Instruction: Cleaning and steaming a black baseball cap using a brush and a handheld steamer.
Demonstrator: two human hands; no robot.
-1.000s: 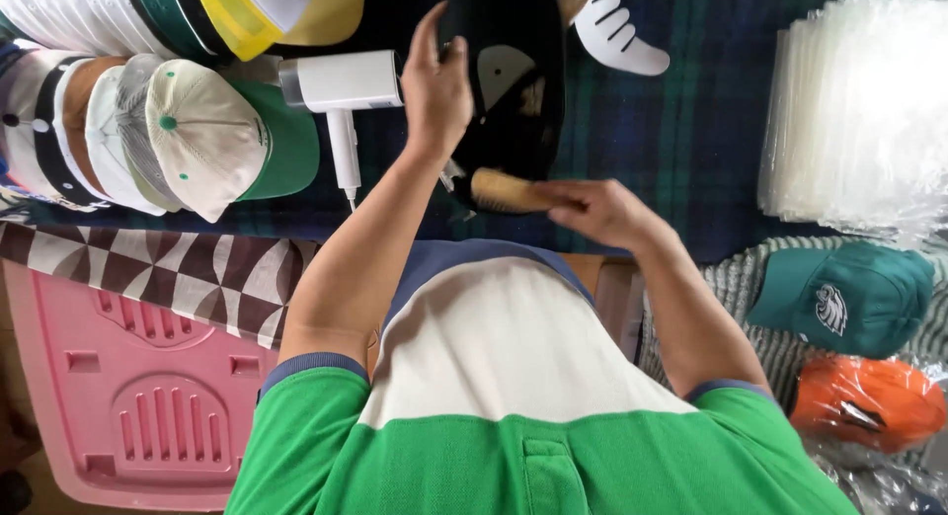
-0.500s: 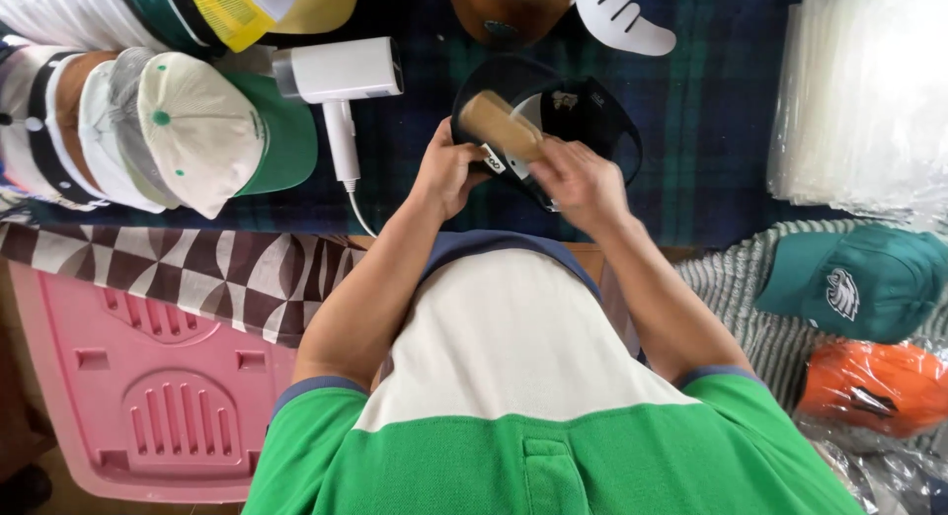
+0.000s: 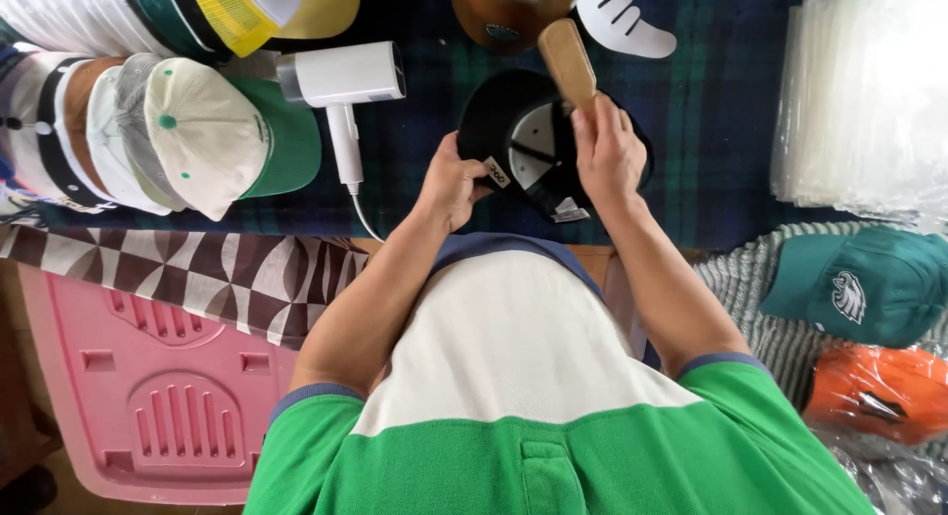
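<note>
Black cap (image 3: pixel 513 130) gripped by L hand (image 3: pixel 449 189); R hand (image 3: pixel 607 155) fisted round wooden brush (image 3: pixel 567 59).

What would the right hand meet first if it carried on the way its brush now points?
Probably the brown cap at the top edge: the right hand aims its wooden brush up and slightly left, toward it. Depth is unclear.

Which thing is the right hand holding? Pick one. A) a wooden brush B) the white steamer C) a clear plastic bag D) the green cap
A: the right hand grips the handle of a wooden brush above the black cap, which the left hand holds; the white steamer lies untouched to the left.
</note>
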